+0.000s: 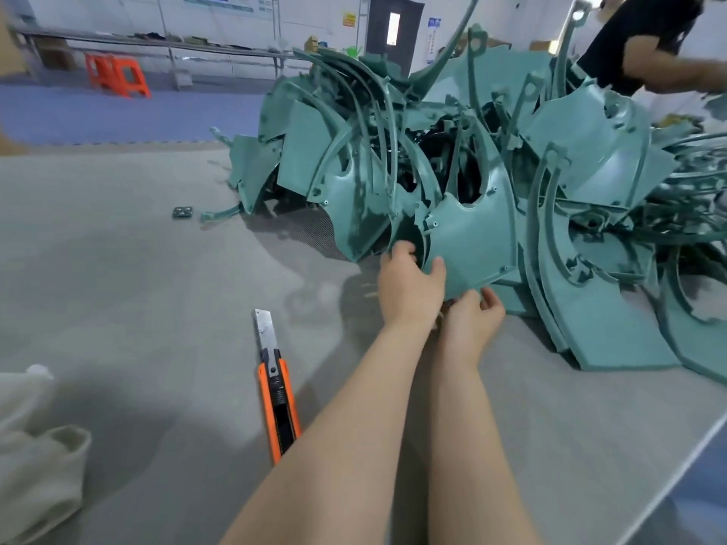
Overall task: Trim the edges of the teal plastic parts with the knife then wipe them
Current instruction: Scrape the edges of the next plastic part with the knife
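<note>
heap of teal plastic parts (491, 159), curved panels and thin arcs tangled together, loose on the grey table surface (137, 300), right of centre. brown cardboard boxes (55, 57) under the far bench; contents cannot be told.

fan-shaped teal plastic panel (472, 238) stands at the near edge of the heap, leaning against the other parts, with a round cut-out at its top. left hand (409, 289) grips its lower left edge: fingers curled round the edge, thumb flat on the front face. right hand (472, 320) just beside it and touching the left wrist, fingers and thumb curled at the panel's bottom corner, holding it from below.

orange and black snap-blade utility knife (275, 387) lies on the table left of the left forearm, blade out and pointing away, touched by neither hand. off-white cloth (35, 446) bunched at the near left edge, well apart from both hands. small dark object (182, 212) on the table left of the heap; too small to identify.

orange plastic stool (118, 74) on the blue floor beyond. person in a black shirt (637, 37) at the far side of the heap.
</note>
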### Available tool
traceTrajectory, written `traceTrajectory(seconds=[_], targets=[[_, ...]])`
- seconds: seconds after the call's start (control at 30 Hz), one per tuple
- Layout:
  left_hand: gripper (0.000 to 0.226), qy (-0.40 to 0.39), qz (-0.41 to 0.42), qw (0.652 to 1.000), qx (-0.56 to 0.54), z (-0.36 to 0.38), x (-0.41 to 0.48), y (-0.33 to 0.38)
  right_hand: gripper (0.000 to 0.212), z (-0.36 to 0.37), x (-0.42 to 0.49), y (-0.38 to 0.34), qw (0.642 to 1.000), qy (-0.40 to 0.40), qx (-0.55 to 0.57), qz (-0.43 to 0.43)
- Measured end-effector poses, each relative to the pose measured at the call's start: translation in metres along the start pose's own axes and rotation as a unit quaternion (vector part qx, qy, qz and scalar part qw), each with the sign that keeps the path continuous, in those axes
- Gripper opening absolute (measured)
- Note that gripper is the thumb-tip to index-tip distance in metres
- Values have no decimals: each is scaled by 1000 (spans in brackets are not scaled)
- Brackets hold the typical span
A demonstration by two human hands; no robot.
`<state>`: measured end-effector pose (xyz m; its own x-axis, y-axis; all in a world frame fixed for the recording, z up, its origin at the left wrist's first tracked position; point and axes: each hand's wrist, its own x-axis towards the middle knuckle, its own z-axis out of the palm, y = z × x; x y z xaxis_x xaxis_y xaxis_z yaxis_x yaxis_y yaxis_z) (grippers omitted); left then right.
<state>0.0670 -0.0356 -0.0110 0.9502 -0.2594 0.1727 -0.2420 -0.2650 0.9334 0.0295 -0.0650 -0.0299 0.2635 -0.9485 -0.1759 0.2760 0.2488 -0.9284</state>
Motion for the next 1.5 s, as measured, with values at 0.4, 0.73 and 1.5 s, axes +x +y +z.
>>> traceTrajectory(seconds=[0.4,0.73,1.5], targets=[[52,-4,-35,998,-60,-23,-5,18,16,-4,-20,-24,986,-125,83,-77],[22,9,-31,948,-316,-136,-39,60,32,26,-122,-62,930,-302,149,-147],[17,326,28,864,-383,-358,-150,-75,34,42,-264,45,693,-597,-305,-263]])
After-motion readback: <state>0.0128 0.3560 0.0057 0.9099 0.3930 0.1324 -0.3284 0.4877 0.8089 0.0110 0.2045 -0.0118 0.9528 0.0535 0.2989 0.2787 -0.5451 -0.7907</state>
